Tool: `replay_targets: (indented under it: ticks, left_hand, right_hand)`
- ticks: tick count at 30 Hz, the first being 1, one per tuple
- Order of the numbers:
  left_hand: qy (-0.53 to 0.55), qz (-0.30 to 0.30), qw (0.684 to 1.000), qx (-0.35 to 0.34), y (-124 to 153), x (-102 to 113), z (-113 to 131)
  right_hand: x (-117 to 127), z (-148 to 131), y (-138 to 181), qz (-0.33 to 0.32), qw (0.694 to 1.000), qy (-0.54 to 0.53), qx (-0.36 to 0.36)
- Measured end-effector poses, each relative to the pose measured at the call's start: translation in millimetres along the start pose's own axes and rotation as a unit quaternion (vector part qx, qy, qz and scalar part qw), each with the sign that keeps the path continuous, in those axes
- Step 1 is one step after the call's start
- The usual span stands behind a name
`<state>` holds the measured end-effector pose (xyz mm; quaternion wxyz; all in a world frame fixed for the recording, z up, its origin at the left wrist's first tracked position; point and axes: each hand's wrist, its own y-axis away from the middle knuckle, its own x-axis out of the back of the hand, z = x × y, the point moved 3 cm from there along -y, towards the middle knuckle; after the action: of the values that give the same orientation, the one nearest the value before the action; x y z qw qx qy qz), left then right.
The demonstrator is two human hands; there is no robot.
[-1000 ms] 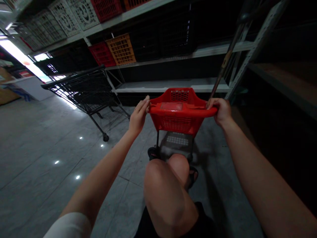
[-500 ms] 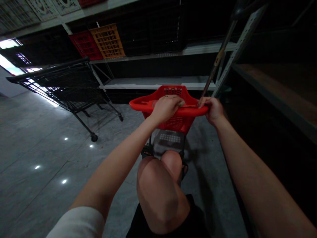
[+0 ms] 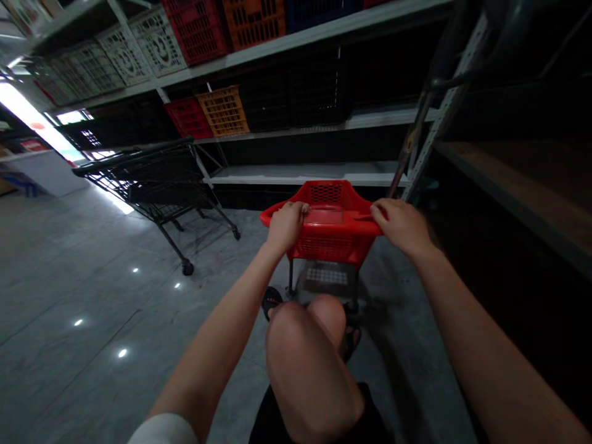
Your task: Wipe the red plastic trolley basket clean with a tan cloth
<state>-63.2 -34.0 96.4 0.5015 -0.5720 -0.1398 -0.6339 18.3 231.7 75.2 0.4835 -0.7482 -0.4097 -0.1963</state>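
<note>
In front of my knees stands a small red plastic shopping cart on thin dark legs, its basket side full of holes. The fingers of my left hand are curled over the left part of its handle bar. A small pale spot shows at those fingertips, too small to make out. At the right end of the bar, my right hand has its thumb and fingers closed on the rim. Between both hands, a flat panel on the handle lies bare. Most of the basket's inside is hidden.
A black metal shopping cart stands to the left. Behind are shelves with red crates, a yellow crate and white crates. A long pole leans by the right upright. A wooden board edge juts in at right.
My left hand has slid left along the handle from its middle. The right hand stays at the right end. The view has tilted up, showing more upper shelf, and my feet have shifted.
</note>
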Motion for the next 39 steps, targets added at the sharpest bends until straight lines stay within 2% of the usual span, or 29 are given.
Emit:
replay_targets:
  ticks: [2, 4, 7, 9, 11, 14, 16, 18, 19, 22, 24, 26, 29, 31, 34, 36, 39]
  left_hand:
    - [-0.013, 0.015, 1.0, -0.003, 7, -10, 25]
    - [-0.022, 0.03, 0.999, -0.036, 12, -20, 48]
    - [-0.042, 0.051, 0.988, -0.136, 24, -31, 68]
    - [-0.051, 0.067, 0.975, -0.207, 36, -33, 68]
    - [-0.039, 0.089, 0.967, -0.237, 48, -30, 57]
    - [0.023, 0.132, 0.974, -0.183, 59, -22, 35]
    - [0.065, 0.158, 0.976, -0.134, 63, -21, 32]
    - [0.076, 0.176, 0.973, -0.127, 67, -26, 47]
    - [0.067, 0.175, 0.971, -0.148, 68, -31, 60]
    - [0.009, 0.131, 0.956, -0.261, 65, -50, 104]
    - [-0.022, 0.096, 0.941, -0.324, 60, -58, 119]
    - [-0.032, 0.08, 0.927, -0.365, 59, -56, 114]
    - [-0.019, 0.082, 0.913, -0.4, 67, -42, 79]
    - [-0.003, 0.09, 0.919, -0.383, 73, -28, 47]
    - [0.054, 0.083, 0.945, -0.312, 73, -11, 9]
    - [0.099, 0.068, 0.956, -0.267, 65, -7, 1]
    - [0.1, 0.044, 0.963, -0.246, 53, -14, 21]
  right_hand:
    - [-1, -23, 4, -0.002, 0.998, 0.065, 0.018]
    - [-7, -38, 7, -0.022, 0.994, 0.102, 0.017]
    - [-8, -31, 8, -0.039, 0.985, 0.166, -0.005]
    - [-1, -13, 9, -0.039, 0.982, 0.184, -0.009]
    - [8, 3, 10, -0.045, 0.983, 0.177, 0.005]
    - [16, 14, 12, -0.039, 0.986, 0.159, 0.024]
    - [17, 12, 14, -0.022, 0.987, 0.155, 0.025]
    - [15, 9, 14, -0.01, 0.988, 0.152, 0.018]
    - [14, 7, 15, -0.009, 0.989, 0.15, 0.014]
    - [15, 8, 15, -0.017, 0.989, 0.144, 0.003]
    - [17, 13, 14, -0.031, 0.99, 0.134, 0.004]
    - [20, 18, 13, -0.041, 0.992, 0.121, 0.006]
    - [24, 27, 10, -0.036, 0.994, 0.102, -0.001]
    - [24, 31, 9, -0.032, 0.996, 0.087, -0.007]
    - [23, 34, 9, -0.023, 0.997, 0.07, -0.004]
    - [22, 36, 9, -0.013, 0.998, 0.068, 0.004]
    - [22, 40, 10, -0.002, 0.998, 0.066, 0.003]
